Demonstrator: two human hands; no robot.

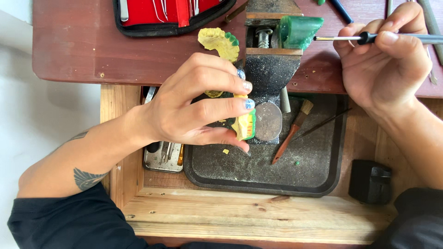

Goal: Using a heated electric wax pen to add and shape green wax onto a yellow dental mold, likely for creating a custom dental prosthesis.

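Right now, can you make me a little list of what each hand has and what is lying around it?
left hand: pinches a small yellow and green piece in its fingers, above the dark tray
right hand: holds a thin tool with a dark handle, tip toward a green block
bench vise: stands between the hands, the green block at its top
in the tray: a small brush with a reddish handle, green and yellow crumbs
on the bench: red tool case, open; another yellow and green piece

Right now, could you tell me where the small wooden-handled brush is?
The small wooden-handled brush lies in the dark tray, just right of the round metal disc.
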